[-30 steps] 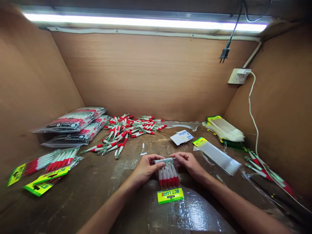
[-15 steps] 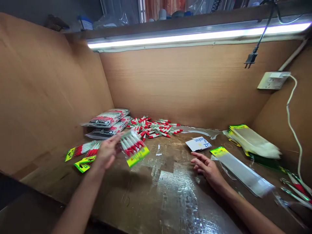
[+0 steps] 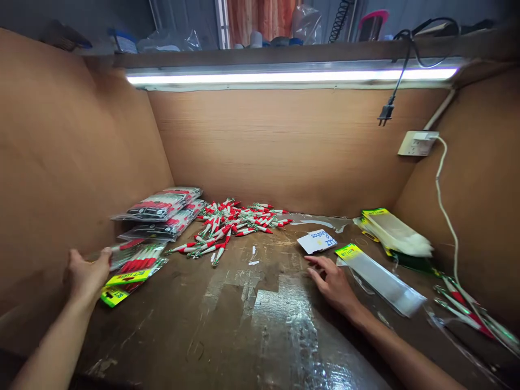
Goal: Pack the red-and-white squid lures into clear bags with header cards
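Observation:
My left hand (image 3: 86,276) is at the far left, thumb and fingers apart, beside a pile of filled clear packets. The top packet (image 3: 138,262) shows red-and-white tapered lures through the plastic and has a yellow-green header. Another yellow-green header (image 3: 114,297) sticks out beneath it. My right hand (image 3: 335,284) rests low over the table, fingers stretched out and holding nothing. Its fingertips are just in front of a white card (image 3: 317,241) with blue handwriting. To its right lies a flat clear bag (image 3: 382,279) with a yellow-green header.
Loose red-and-white lures (image 3: 235,219) are heaped at the back of the brown table (image 3: 219,325). Stacked bulk bags (image 3: 158,208) stand at back left. More header bags (image 3: 400,233) lie at right, near several lures (image 3: 463,309). A black plug (image 3: 385,112) dangles above.
My left hand has moved left with the filled lure packet, which now lies on the pile with the fingers apart. Loose lures have spread forward from the heap. The camera view has shifted.

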Demonstrator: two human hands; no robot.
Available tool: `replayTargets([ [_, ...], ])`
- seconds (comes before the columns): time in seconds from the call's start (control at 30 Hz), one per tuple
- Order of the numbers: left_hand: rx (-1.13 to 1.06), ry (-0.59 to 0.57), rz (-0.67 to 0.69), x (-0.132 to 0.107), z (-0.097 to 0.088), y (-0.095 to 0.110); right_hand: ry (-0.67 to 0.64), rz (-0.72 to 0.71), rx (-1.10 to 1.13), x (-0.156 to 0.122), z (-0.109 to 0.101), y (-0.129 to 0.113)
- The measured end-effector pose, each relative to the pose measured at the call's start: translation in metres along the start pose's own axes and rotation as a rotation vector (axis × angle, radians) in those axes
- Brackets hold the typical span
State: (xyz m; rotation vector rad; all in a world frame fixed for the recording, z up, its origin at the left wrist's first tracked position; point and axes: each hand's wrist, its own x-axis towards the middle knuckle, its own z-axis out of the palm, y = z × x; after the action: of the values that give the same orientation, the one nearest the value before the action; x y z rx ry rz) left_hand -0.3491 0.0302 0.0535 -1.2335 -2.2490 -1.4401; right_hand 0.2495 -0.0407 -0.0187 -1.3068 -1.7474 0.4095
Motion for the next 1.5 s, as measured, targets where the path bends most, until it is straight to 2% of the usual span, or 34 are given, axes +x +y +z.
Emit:
replayTargets([
  [0.07, 0.022, 0.018, -0.058, -0.011, 0.009, 0.011, 0.005, -0.136, -0.276, 0.009, -0.002, 0.002],
  [0.13, -0.014, -0.004, 0.052, -0.031, 0.021, 0.038, -0.041, -0.169, -0.480, 0.019, 0.000, 0.005],
  [0.23, -0.133, -0.242, 0.319, -0.085, 0.041, 0.098, -0.059, -0.131, -0.592, 0.033, 0.008, 0.001],
  [0.3, -0.203, -0.442, 0.529, -0.133, 0.052, 0.139, 0.002, -0.147, -0.521, 0.037, 0.015, -0.014],
  [0.37, -0.257, -0.651, 0.793, -0.181, 0.060, 0.172, 0.060, -0.170, -0.323, 0.038, 0.023, -0.037],
  [0.4, -0.257, -0.694, 0.872, -0.201, 0.063, 0.185, 0.067, -0.164, -0.179, 0.038, 0.027, -0.050],
  [0.47, -0.226, -0.700, 0.893, -0.228, 0.065, 0.201, 0.030, -0.099, 0.169, 0.036, 0.035, -0.073],
  [0.53, -0.200, -0.673, 0.855, -0.238, 0.065, 0.206, -0.030, 0.013, 0.519, 0.035, 0.041, -0.088],
  [0.63, -0.177, -0.695, 0.803, -0.231, 0.065, 0.198, -0.064, 0.165, 0.880, 0.036, 0.046, -0.097],
  [0.73, -0.169, -0.730, 0.775, -0.221, 0.065, 0.187, -0.081, 0.242, 1.057, 0.036, 0.047, -0.099],
  [0.83, -0.183, -0.766, 0.721, -0.216, 0.063, 0.184, -0.184, 0.280, 1.082, 0.044, 0.047, -0.090],
  [0.9, -0.167, -0.804, 0.673, -0.214, 0.062, 0.184, -0.209, 0.264, 0.919, 0.061, 0.050, -0.076],
  [0.93, -0.146, -0.828, 0.662, -0.214, 0.061, 0.184, -0.190, 0.234, 0.752, 0.074, 0.054, -0.068],
  [1.0, -0.095, -0.883, 0.684, -0.214, 0.061, 0.182, -0.061, 0.148, 0.273, 0.105, 0.064, -0.051],
  [1.03, -0.080, -0.913, 0.715, -0.214, 0.061, 0.181, -0.069, 0.073, -0.016, 0.122, 0.072, -0.044],
  [1.07, -0.073, -0.944, 0.750, -0.215, 0.061, 0.180, -0.088, 0.042, -0.101, 0.140, 0.081, -0.040],
  [1.2, -0.077, -1.038, 0.849, -0.219, 0.061, 0.174, -0.170, -0.009, -0.275, 0.199, 0.127, -0.041],
  [1.3, -0.075, -1.074, 0.880, -0.218, 0.061, 0.172, -0.173, 0.017, -0.399, 0.226, 0.156, -0.051],
  [1.4, -0.089, -1.084, 0.891, -0.215, 0.060, 0.171, -0.166, 0.058, -0.485, 0.240, 0.170, -0.056],
  [1.5, -0.097, -1.086, 0.899, -0.213, 0.059, 0.170, -0.164, 0.068, -0.509, 0.246, 0.173, -0.058],
])
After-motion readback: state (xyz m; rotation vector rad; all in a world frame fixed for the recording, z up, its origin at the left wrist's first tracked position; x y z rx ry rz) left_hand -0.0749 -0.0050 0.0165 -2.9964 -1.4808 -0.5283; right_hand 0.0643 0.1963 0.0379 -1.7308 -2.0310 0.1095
